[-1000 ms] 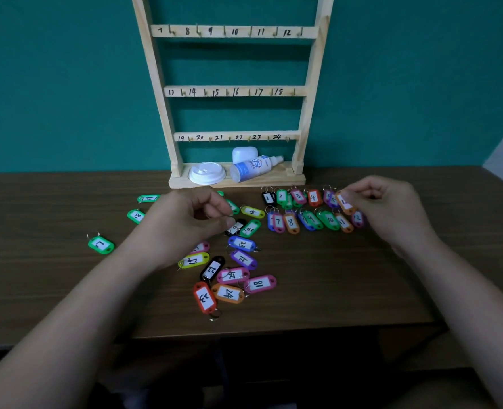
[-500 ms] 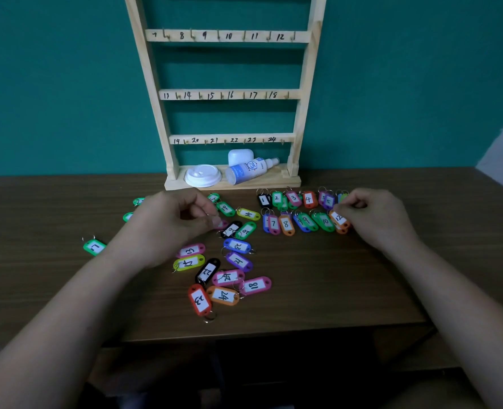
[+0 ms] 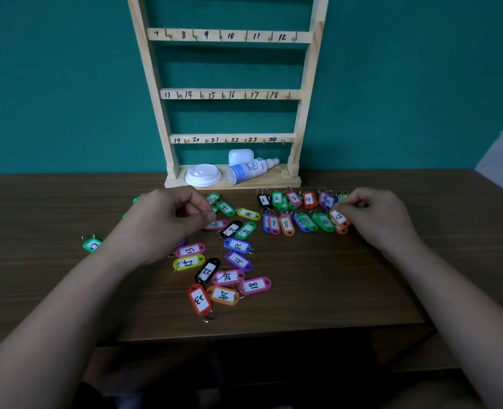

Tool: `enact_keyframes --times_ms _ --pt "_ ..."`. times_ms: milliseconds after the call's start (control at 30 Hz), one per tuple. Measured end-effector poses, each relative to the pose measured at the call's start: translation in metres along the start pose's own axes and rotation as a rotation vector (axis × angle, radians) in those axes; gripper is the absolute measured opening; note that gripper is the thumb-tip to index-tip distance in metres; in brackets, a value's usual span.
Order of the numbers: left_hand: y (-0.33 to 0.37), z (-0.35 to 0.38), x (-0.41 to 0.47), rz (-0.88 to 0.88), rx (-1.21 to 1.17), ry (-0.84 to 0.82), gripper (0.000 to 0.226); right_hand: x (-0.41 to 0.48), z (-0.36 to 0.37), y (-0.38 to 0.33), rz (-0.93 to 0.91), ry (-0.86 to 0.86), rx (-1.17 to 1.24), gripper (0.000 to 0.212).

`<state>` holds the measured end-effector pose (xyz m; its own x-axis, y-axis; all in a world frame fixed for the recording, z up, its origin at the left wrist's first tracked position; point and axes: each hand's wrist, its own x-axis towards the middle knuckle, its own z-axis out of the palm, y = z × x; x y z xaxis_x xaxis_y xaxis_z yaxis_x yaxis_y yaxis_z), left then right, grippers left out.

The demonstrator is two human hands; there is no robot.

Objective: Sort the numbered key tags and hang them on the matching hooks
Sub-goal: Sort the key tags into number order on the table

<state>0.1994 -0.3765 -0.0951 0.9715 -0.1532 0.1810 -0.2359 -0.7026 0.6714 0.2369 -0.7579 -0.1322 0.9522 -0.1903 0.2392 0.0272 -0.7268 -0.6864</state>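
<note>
Head view. Inspector: State the position of the orange tag marked 12 [image 3: 338, 216].

Operator: It lies in front of the right end of the wooden rack [image 3: 229, 94], at the right end of the nearer of two sorted rows. The right hand [image 3: 375, 219] pinches it between thumb and curled fingers. The tag overlaps a second orange tag [image 3: 342, 230].

Inspector: Describe the two rows.

Operator: The row next to the rack base starts with the black tag 1 [image 3: 263, 199] and reads 1, 2, 3, 4, then purple tags that are partly hidden. The row nearer the person reads 7, 8, 9, 10, then 12.

Inspector: State the left hand.

Operator: The left hand [image 3: 167, 224] is in front of the rack's left post. Its fingers are curled and the thumb tip meets the index finger, just beside the pink tag 16 [image 3: 216, 224]. Whether it grasps anything cannot be determined.

Inspector: List the other items.

Operator: A loose pile [image 3: 215, 276] of tags lies in front of the rack's centre, nearer the person. One green tag [image 3: 92, 245] lies alone, well left of the rack. The rack base carries a white lid [image 3: 203, 174], a spray bottle [image 3: 248, 171] on its side and a white case [image 3: 240, 157]. The rack rails are numbered 7–12, 13–18 and 19–24. The rack stands on the brown table [image 3: 362, 290].
</note>
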Motion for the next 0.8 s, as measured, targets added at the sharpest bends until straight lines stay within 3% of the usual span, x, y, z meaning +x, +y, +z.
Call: enact_keyframes --times_ms 233,600,800 --pt "-0.002 -0.001 0.001 0.011 0.016 0.013 0.005 0.007 -0.016 0.013 0.042 0.103 0.099 0.009" --pt "-0.004 -0.004 0.002 -0.02 0.03 0.027 0.005 0.005 -0.014 0.014 0.134 0.009 -0.155 0.02" --pt "-0.014 -0.014 0.004 -0.104 -0.007 0.121 0.008 -0.001 -0.016 -0.002 0.056 0.042 -0.186 0.017"
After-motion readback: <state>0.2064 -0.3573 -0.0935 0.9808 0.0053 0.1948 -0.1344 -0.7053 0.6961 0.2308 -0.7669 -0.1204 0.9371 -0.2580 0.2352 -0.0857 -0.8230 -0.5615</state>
